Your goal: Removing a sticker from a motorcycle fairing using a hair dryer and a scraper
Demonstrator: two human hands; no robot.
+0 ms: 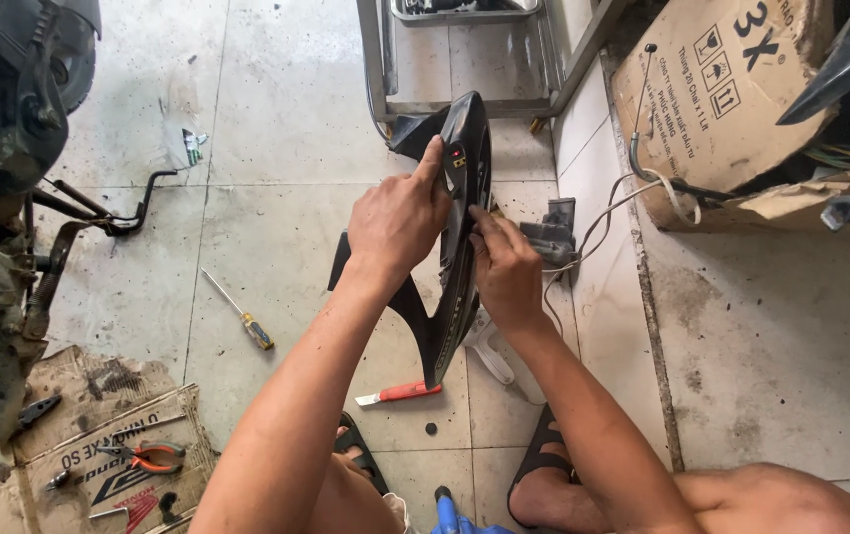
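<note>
A black plastic panel (460, 227) stood off the motorbike (0, 198) at nine o'clock, left hand (400, 222) clamping its edge, right hand (504, 267) pinching its rim; tools lay unused.

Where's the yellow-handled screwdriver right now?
In the head view, the screwdriver lies on the tiled floor, left of the black plastic panel held by both hands, above the cardboard.

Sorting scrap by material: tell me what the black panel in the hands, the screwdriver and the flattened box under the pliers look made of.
Black panel: apparently moulded plastic, glossy, thin curved edges.
Screwdriver: bright metal shaft; yellow handle, probably plastic.
Flattened box: brown cardboard, matt, torn and oil-stained.
</note>
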